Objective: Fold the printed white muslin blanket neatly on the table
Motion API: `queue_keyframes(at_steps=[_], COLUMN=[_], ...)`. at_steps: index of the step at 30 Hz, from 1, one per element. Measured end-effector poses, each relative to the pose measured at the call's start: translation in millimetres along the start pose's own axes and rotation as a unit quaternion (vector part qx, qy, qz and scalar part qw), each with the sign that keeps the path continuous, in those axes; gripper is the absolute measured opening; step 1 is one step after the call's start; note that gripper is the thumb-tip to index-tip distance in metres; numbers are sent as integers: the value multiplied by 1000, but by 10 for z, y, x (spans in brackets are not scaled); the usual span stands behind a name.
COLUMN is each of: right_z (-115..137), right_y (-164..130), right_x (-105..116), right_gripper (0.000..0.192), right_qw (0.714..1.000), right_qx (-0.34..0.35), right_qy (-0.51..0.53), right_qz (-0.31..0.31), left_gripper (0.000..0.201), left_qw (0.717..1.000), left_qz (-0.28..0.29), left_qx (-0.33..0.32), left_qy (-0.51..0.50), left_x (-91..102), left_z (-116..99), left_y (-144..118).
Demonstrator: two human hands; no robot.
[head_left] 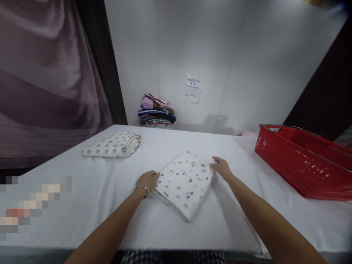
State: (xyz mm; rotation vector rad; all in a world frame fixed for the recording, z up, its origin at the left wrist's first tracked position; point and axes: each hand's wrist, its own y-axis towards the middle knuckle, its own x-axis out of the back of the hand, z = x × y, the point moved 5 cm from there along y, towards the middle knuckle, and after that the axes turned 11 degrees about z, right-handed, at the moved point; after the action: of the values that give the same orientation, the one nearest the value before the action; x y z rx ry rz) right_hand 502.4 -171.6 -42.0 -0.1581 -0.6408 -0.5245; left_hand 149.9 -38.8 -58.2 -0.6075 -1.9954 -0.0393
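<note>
A folded white cloth with small grey leaf-like prints is set cornerwise on the white-covered table. At its left corner, my left hand has its fingers closed on the folded layers; a bracelet circles that wrist. My right hand grips the cloth's right edge, with the thumb side against it and the lower fingers partly hidden. Farther back on the left lies another folded cloth, off-white with grey prints, its layered fold facing right. Neither hand touches it.
A red plastic basket stands at the right. Against the back wall is a stack of folded fabrics, below and left of paper notes. A mauve curtain hangs at the left. A pixelated patch hides part of the left front.
</note>
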Motion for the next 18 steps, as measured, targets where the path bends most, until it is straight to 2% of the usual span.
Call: queue_keyframes(at_steps=[3,6,8,11,15,18], right_z=[246,296,234,50,-181,-233], right_y=[378,435,307,-10,-458,-631], right_x=[-8,-278,-457,-542,-525,-494], right_gripper=[61,68,70,71,74,74], right_qw=[998,999,999,999,995,989], right_qx=[38,40,39,11,-43,-44], right_qy=[9,0,-28,-43,64,116], right_qz=[-52,-11,20,28,59,81], left_gripper=[26,30,31,30,28,24], left_qw=[999,997,996,995,992,977], left_qz=[1,5,9,11,34,78], left_qx=[3,-7,-9,-16,-17,-8], left_qy=[-42,-72,-89,-98,-123,-200], left_x=[-167,-309,-340,-307,-285,-395], left_z=[-127,-237,-261,-254,-214,-232], left_y=[-178,-319,-369,-385,-355,-375])
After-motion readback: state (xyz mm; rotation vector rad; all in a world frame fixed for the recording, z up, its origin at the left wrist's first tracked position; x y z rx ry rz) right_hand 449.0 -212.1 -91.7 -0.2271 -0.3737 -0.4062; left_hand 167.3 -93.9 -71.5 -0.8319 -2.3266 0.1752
